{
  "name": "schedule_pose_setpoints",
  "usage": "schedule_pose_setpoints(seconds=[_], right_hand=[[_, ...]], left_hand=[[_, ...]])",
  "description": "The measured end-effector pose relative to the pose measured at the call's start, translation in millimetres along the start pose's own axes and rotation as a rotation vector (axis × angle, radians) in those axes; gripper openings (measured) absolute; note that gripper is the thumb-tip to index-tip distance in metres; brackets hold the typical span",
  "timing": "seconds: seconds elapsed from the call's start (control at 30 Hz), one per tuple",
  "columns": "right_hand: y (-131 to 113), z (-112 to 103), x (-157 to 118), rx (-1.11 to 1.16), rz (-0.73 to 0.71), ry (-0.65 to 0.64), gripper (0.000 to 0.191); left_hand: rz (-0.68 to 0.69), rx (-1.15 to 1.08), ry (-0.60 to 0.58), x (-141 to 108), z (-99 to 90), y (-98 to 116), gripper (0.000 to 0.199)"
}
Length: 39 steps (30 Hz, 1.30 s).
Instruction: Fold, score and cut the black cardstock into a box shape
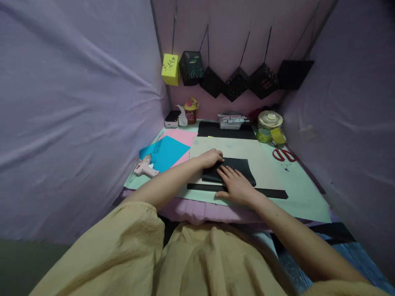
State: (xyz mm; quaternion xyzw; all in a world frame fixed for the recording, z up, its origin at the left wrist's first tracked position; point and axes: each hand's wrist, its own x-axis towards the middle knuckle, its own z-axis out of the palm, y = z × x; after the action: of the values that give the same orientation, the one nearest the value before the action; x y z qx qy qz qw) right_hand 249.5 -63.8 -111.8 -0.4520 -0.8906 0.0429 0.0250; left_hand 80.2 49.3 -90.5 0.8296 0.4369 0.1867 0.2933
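A folded sheet of black paper (242,167) lies on the cream board (262,158). My left hand (212,158) is closed at its upper left edge, with curled fingers touching the paper; whether it pinches the edge is hard to make out. Spread flat, the fingers of my right hand (236,184) press on the lower part of the sheet, the thumb pointing left near the board's front edge. A long narrow black strip (271,193) runs along the front, passing under my right hand.
Blue paper (173,152) and a pink glue gun (146,167) lie left. Red-handled scissors (284,155), tape rolls (270,120) and a yellow roll (278,136) are right. Behind stand a pen box (231,121) and a jar (191,113). Black boxes (237,84) and a yellow box (170,70) hang above.
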Motion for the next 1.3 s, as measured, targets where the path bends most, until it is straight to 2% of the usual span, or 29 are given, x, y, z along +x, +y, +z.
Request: schedule_pose_setpoints(seconds=[0.23, 0.57, 0.97, 1.17, 1.3], right_hand=[[-3, 13, -5, -0.015, 0.024, 0.026, 0.094], [-6, 11, -11, -0.008, 0.055, 0.01, 0.097], [16, 31, -59, -0.073, 0.249, 0.142, 0.099], [22, 37, -74, -0.101, 0.429, 0.219, 0.092], [25, 39, -78, -0.106, 0.477, 0.267, 0.09]], left_hand=[[0.052, 0.056, -0.029, 1, 0.2, -4, 0.014], [0.148, 0.203, -0.058, -2, -1.6, -4, 0.023], [0.17, 0.42, -0.098, -3, 1.6, -6, 0.032], [0.191, 0.522, -0.119, -4, 2.8, -6, 0.036], [0.201, 0.569, -0.114, -4, 3.8, -7, 0.038]])
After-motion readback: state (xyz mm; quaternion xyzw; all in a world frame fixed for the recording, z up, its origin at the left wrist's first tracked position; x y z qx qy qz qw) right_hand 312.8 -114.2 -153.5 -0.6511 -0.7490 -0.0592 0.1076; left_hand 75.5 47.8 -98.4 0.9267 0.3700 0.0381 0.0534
